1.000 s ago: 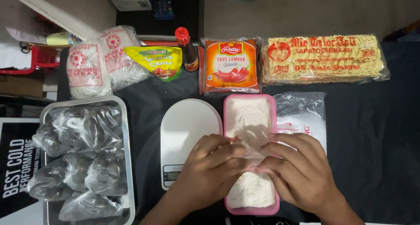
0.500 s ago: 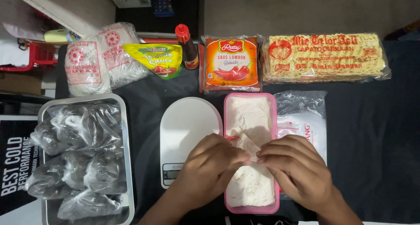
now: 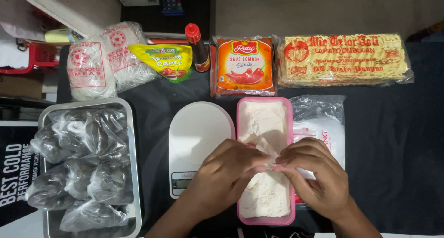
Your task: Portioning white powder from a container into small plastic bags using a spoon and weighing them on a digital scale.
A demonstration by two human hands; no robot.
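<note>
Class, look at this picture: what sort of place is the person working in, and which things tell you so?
Probably a home food-packing table: a white kitchen scale, a pink tub of flour under both hands, and a metal tray of filled plastic bags.

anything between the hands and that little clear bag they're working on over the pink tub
Nothing visible. The left hand and right hand both pinch the small clear bag directly, above the white powder in the pink tub.

Pink tub (image 3: 241,127) (white flour (image 3: 263,122) inside), white scale (image 3: 196,131).
</note>
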